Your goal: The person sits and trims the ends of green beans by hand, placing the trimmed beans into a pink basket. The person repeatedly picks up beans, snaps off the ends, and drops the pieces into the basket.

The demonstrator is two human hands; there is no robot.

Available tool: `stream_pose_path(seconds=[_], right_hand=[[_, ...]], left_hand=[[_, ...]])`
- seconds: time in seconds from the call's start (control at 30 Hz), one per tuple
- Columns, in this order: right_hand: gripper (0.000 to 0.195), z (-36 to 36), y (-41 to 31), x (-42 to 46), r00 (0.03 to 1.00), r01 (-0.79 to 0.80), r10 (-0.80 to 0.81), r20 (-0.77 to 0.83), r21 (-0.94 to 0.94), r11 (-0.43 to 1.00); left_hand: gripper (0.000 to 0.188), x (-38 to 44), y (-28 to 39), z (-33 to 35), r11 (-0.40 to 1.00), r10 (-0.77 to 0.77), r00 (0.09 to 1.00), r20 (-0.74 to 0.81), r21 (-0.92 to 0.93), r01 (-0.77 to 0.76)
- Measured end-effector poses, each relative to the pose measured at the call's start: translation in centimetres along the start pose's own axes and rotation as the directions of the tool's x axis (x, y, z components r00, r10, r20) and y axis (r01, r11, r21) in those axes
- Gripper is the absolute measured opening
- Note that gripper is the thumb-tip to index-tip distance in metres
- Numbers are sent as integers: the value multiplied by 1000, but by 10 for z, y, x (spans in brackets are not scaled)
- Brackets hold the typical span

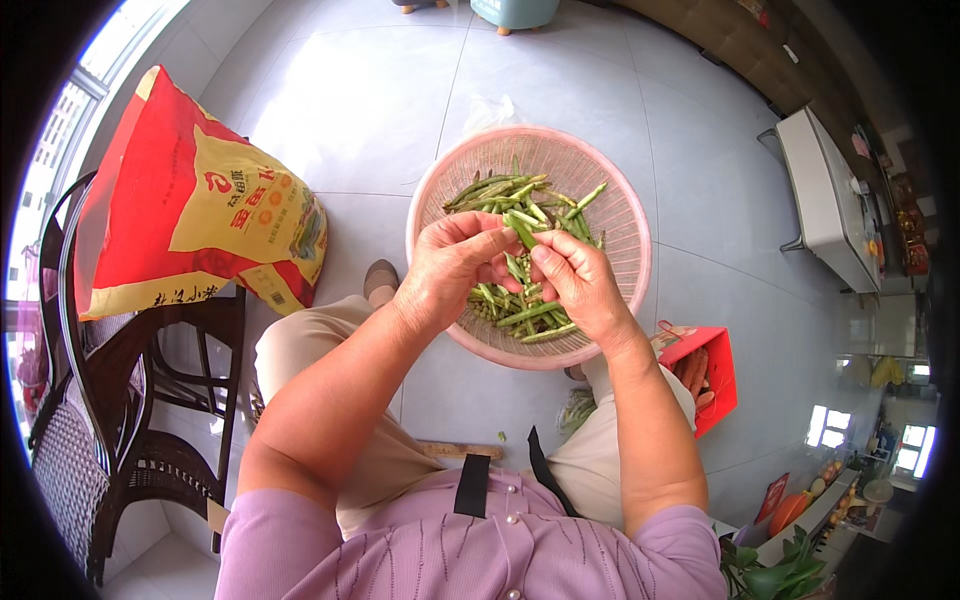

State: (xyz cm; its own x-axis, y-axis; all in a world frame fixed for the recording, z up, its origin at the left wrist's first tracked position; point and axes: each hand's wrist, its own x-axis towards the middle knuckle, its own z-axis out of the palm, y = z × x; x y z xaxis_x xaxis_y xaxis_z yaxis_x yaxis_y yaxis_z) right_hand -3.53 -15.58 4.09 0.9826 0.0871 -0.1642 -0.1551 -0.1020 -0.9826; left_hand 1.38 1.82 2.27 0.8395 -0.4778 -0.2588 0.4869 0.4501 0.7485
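Observation:
A round pink plastic basket (626, 247) stands before my knees. Long green bean pods (495, 191) lie in its far part, and shorter pieces with loose shelled beans (517, 307) lie in its near part. Above the basket, my left hand (469, 255) pinches one end of a green bean pod (521, 229) between thumb and fingers. The pod's other end is gripped by the fingertips of my right hand (574, 274). Both hands are close together, and my fingers partly hide the pod and the beans beneath.
To the left, a large red and yellow sack (217, 202) rests by a dark woven chair (150, 375). A red box (720, 382) holding brownish items stands right of my knee. Greens (576, 409) lie on the floor near my right leg, and a clear plastic bag (491, 112) lies behind the basket.

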Motion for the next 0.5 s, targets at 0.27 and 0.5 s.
stream_pose_path(seconds=[0.27, 0.5], right_hand=[[18, 8, 1, -1, 993, 89, -99, -59, -146, 985], [15, 9, 6, -1, 945, 272, -317, -83, -341, 900]], left_hand=[[6, -1, -2, 2, 1000, 0, 999, 46, -8, 0], [9, -1, -4, 6, 999, 27, 999, 42, 24, -28]])
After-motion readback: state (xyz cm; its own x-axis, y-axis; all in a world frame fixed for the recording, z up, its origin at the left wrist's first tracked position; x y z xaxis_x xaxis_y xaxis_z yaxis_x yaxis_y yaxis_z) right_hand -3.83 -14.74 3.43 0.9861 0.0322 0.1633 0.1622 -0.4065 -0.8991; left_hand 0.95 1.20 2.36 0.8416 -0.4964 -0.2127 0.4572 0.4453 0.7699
